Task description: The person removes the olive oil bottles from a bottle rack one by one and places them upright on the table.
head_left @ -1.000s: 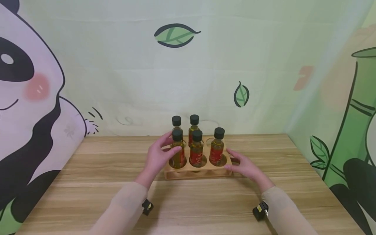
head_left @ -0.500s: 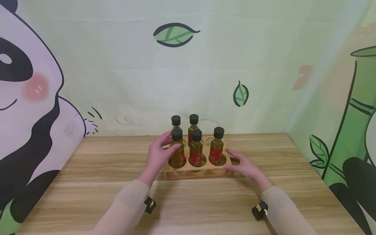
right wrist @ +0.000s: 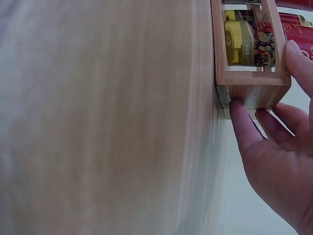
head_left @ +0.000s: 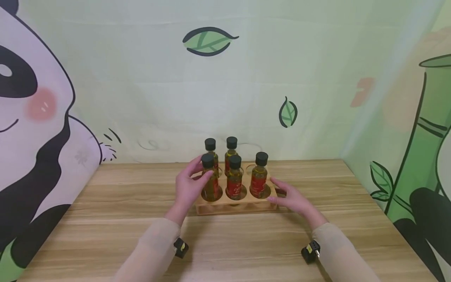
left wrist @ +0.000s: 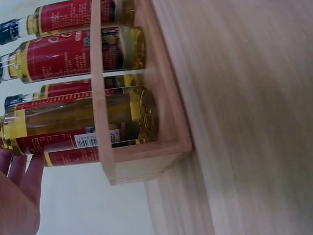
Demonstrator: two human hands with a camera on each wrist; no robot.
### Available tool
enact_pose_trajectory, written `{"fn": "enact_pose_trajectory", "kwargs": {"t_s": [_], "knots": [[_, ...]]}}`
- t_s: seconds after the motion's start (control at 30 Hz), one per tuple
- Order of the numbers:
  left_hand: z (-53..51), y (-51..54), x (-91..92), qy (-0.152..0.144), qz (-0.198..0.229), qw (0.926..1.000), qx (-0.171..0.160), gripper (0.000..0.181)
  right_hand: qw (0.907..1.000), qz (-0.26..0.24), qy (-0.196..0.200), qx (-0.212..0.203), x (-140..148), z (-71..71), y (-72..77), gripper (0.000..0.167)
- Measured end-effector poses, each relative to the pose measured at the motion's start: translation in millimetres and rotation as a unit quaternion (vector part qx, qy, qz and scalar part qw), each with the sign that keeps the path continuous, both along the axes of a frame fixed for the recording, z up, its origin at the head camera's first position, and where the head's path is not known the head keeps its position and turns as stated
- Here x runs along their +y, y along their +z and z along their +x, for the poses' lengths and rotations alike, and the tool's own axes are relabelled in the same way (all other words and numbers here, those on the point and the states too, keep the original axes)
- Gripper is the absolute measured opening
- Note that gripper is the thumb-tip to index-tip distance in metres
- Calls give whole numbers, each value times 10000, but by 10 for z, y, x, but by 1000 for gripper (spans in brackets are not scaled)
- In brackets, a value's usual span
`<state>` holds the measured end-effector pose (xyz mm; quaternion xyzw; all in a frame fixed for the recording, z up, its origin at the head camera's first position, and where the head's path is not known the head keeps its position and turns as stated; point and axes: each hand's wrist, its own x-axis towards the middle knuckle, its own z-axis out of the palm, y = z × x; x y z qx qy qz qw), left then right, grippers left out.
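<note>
A wooden rack (head_left: 258, 204) with round holes stands on the table and bears several glass bottles of yellowish liquid with black caps and red labels. My left hand (head_left: 184, 188) holds the front-left bottle (head_left: 211, 190) between thumb and fingers near its upper part. This bottle leans slightly left in its hole, and its base still sits inside the rack in the left wrist view. At the rack's right end, my right hand (head_left: 296, 201) grips the end panel (right wrist: 254, 94), thumb at the top board and fingertips against the outer side.
Two bottles stand in the back row, a back-left bottle (head_left: 210, 145) and a back-middle bottle (head_left: 231, 143). The front-middle bottle (head_left: 234, 184) and front-right bottle (head_left: 258, 182) fill the front row. Behind the wooden table (head_left: 239, 250) hangs a printed cloth (head_left: 141, 98).
The front-left bottle's cap has tipped a little to the left with my left hand. My right hand keeps its place on the rack, and the other bottles stay put.
</note>
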<state>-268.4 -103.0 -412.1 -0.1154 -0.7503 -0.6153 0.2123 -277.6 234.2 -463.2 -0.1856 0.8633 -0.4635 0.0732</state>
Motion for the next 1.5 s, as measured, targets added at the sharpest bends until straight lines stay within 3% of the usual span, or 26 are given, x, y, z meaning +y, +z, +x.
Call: {"fn": "enact_pose_trajectory", "kwargs": {"t_s": [0.4, 0.9, 1.17, 1.5], "knots": [[42, 211, -39, 257, 504, 9981, 256, 51, 9999, 113, -77, -40, 1, -1, -1, 80], [99, 468, -200, 419, 302, 9978, 404, 49, 9999, 137, -35, 8, 8, -7, -10, 80], [78, 496, -399, 683, 123, 9966, 435, 48, 9999, 70, -74, -58, -13, 8, 10, 81], [28, 358, -747, 1052, -53, 9944, -27, 48, 9999, 145, -51, -1, -16, 5, 8, 80]]}}
